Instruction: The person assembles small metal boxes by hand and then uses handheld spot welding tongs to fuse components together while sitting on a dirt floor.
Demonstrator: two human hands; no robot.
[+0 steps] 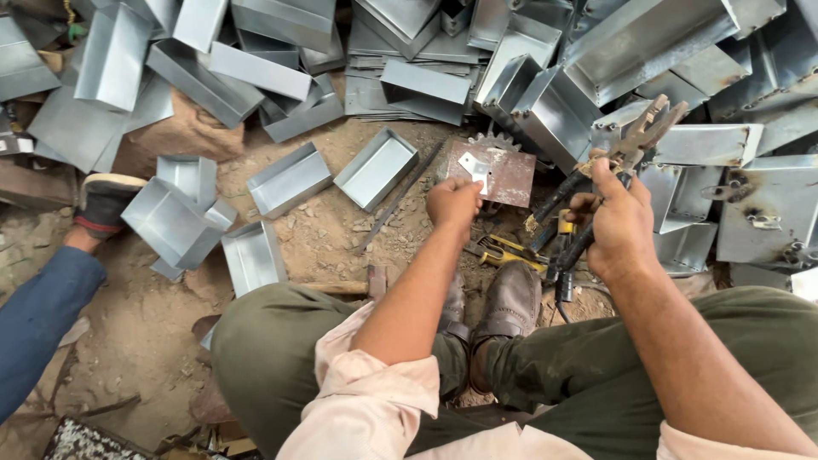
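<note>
My left hand (454, 203) is closed on a small bent piece of sheet metal (474, 168) and holds it against a rusty flat steel plate (497, 171) on the ground. A toothed gear edge (494, 139) shows behind that plate. My right hand (618, 220) grips the dark handles of a worn pair of pliers (641, 134), whose jaws point up and to the right, clear of the plate. I sit with my legs folded, my shoes (507, 307) just below the plate.
Folded sheet-metal trays (376, 168) and channels (201, 81) lie piled across the dirt ground ahead and to both sides. Yellow-handled snips (509, 251) lie near my shoes, beside a thin metal rod (400, 198). Another person's leg and shoe (104, 203) enter at the left.
</note>
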